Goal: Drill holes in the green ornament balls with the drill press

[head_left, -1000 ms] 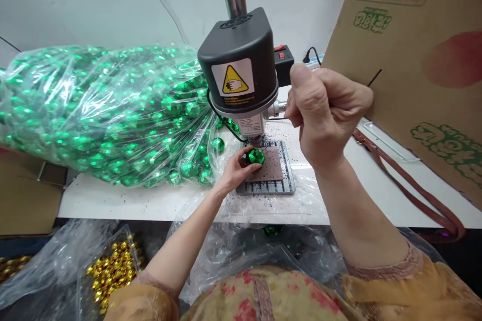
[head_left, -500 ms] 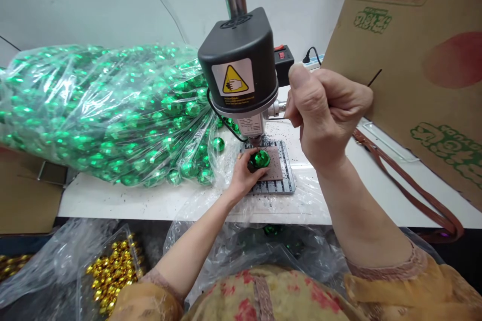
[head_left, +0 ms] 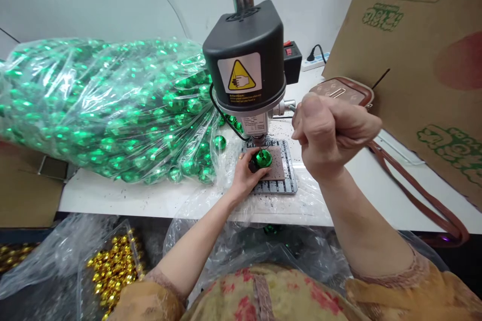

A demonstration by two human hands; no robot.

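Observation:
My left hand (head_left: 246, 174) grips a shiny green ball (head_left: 263, 159), thumb and fingers around its side. The ball rests on a small brownish board (head_left: 276, 165) on the slotted metal base (head_left: 290, 175) of a bench drill press (head_left: 244, 60). Directly above the ball is the drill's chuck (head_left: 259, 139), and the bit appears to reach the ball's top. My right hand (head_left: 331, 130) is closed in a fist around the drill's feed lever (head_left: 290, 105), most of which the fingers hide.
A clear bag of green balls (head_left: 113, 110) fills the table's left side. Gold balls (head_left: 115, 266) lie in a clear bin below. On the right are a cardboard box (head_left: 422, 60), a brown strap (head_left: 417, 190) and a pouch (head_left: 344, 89). Dark shavings dot the table. A power strip (head_left: 316, 60) stands behind.
My right hand has come down with the lever, uncovering the pouch behind it. The chuck sits slightly lower over the ball. My left hand keeps its hold, and the view has shifted slightly.

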